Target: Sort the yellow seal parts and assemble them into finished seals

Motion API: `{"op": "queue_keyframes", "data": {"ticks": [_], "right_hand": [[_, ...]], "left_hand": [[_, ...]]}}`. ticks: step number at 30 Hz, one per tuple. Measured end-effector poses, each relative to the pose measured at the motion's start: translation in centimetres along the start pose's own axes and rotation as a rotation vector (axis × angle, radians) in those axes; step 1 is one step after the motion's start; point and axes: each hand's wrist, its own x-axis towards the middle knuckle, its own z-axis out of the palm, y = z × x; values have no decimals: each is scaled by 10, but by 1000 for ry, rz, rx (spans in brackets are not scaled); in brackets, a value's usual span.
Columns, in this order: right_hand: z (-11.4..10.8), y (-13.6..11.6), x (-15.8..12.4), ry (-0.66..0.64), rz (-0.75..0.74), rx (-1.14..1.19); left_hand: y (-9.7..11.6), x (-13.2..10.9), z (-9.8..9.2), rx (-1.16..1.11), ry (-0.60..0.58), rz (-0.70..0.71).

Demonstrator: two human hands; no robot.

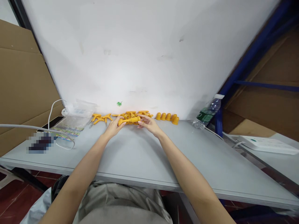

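My left hand [113, 127] and my right hand [149, 124] are both closed on a yellow plastic piece [131, 120], one at each end. It lies roughly level between them, with a flared left end and a ribbed, thicker right part. Behind it is a pile of yellow plastic parts [143, 112], partly covered by the piece and my fingers. Left of my left hand lie several yellow Y-shaped parts [99, 119], some with metal screw-like ends. To the right of my right hand stands a row of yellow cup-shaped parts [163, 116].
A white wall panel [149, 56] rises behind the grey table [140, 155]. Clear plastic bags [74, 123], a white cable [50, 112] and a dark phone-like object lie at left. A bottle [209, 112] leans at right, near a white power strip [268, 145] and blue frame [243, 62].
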Motion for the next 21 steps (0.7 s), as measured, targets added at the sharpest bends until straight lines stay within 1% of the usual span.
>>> {"op": "queue_keyframes", "data": {"ticks": [6, 10, 17, 21], "right_hand": [[1, 5, 2, 41, 9, 6], [2, 6, 3, 56, 29, -12], [6, 0, 0, 107, 71, -39], [7, -4, -1, 110, 81, -35]], "left_hand": [[1, -1, 0, 6, 17, -8], [1, -1, 0, 20, 30, 12], [3, -2, 0, 33, 23, 13], [5, -2, -2, 37, 20, 3]]}}
